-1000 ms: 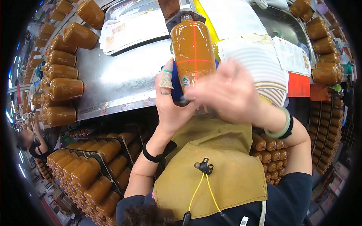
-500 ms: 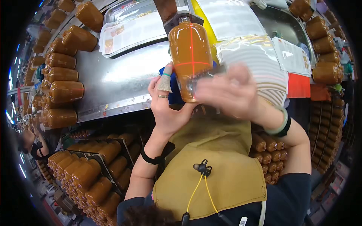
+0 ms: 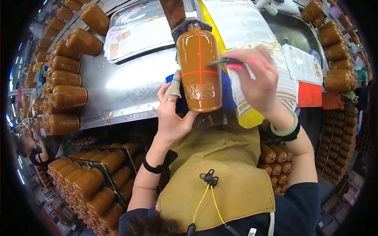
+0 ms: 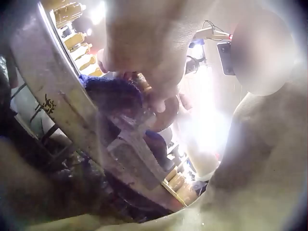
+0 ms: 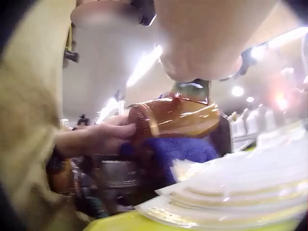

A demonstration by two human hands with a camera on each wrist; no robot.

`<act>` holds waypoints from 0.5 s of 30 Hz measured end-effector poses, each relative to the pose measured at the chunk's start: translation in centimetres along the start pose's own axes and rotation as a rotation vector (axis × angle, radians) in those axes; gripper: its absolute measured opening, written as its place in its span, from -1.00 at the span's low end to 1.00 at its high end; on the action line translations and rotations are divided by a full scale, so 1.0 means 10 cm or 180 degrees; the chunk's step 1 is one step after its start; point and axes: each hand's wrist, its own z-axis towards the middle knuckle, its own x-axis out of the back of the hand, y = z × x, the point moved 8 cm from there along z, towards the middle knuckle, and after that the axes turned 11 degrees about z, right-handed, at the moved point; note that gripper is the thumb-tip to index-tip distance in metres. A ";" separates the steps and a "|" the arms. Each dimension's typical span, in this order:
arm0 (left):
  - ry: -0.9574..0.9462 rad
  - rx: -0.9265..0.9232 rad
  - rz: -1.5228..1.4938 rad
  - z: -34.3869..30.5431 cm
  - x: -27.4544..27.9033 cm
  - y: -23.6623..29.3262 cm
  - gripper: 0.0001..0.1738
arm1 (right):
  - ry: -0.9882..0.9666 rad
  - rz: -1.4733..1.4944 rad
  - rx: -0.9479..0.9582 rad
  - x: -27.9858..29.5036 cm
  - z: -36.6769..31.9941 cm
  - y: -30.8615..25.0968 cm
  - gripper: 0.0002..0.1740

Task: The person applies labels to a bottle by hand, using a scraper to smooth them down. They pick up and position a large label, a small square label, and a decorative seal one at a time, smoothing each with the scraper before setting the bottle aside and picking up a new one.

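An amber-brown glass bottle (image 3: 199, 55) lies with its neck away from me, on blue cloth padding (image 3: 227, 92). Red light lines cross on its side, and a raised pattern shows near the base. My left hand (image 3: 171, 116) holds the base end, the thumb at the bottom edge and a finger in a knitted cover (image 3: 173, 89) along the left side. To the right of the bottle, my right hand (image 3: 258, 78) grips a dark, thin-bladed tool (image 3: 228, 61), its tip over the bottle. In the right wrist view a dark greenish flat piece (image 5: 192, 90) overlaps the bottle's upper side.
A metal bracket (image 3: 191, 26) stands at the bottle's neck. Printed sheets (image 3: 143, 41) lie on a tray at left, striped white sheets (image 3: 285, 88) at right. Brown bottles line the metal table (image 3: 118, 88). Racks of bottles (image 3: 86, 177) stand below. Another person (image 3: 33, 151) is at far left.
My right hand has moved from over the bottle's base, up and to the right, uncovering the base. The small round green mark seen earlier on the bottle no longer shows. My left hand stays at the base.
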 end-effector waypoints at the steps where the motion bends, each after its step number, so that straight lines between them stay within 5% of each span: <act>1: -0.0031 0.0105 -0.0040 -0.01 0.00 -0.02 -0.08 | 0.0024 -0.0294 0.0207 0.04 0.00 -0.01 -0.73; 4: 0.0034 -0.0301 0.0248 -0.02 -0.02 -0.03 -0.08 | -0.0761 0.0264 0.1145 -0.14 -0.25 -0.62 -0.73; 8: 0.0086 0.0177 -0.0173 0.00 -0.03 0.00 -0.08 | -0.0579 0.0543 -0.0033 -0.16 -0.04 -0.31 -0.77; 9: 0.0089 0.0168 -0.0173 0.01 -0.05 0.00 -0.08 | -0.0112 0.0204 0.0116 -0.07 0.00 -0.13 -0.80; 11: 0.0308 0.0075 -0.0065 0.01 -0.04 0.00 -0.06 | -0.0206 -0.0586 0.0560 0.02 0.08 -0.22 -0.76; 13: 0.0296 0.0242 -0.0217 0.00 -0.05 -0.05 -0.05 | -0.0680 0.0187 0.1043 -0.18 -0.17 -0.51 -0.72; 15: 0.0274 0.0404 -0.0395 0.02 -0.08 -0.08 -0.04 | -0.1008 0.0761 0.0866 -0.21 -0.19 -0.77 -0.74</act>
